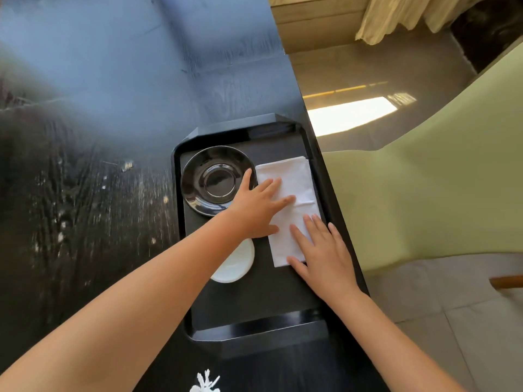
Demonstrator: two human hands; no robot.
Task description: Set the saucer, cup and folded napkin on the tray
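Observation:
A black rectangular tray point(254, 329) lies on the dark table near its right edge. A glossy black saucer point(206, 179) sits in the tray's far left part. Right of it lies a white folded napkin point(294, 176), flat on the tray. My left hand point(257, 210) presses flat on the napkin's left side, fingers spread, thumb side over the saucer's rim. My right hand point(322, 250) lies flat on the napkin's near right corner. A round white object point(235, 267), maybe the cup, sits on the tray, partly hidden under my left wrist.
The dark wooden table point(85, 193) stretches left and far. Its right edge runs just beside the tray. Past that edge stands a pale green chair point(438, 179) over a tiled floor. A white flower mark point(205, 381) shows on the table near me.

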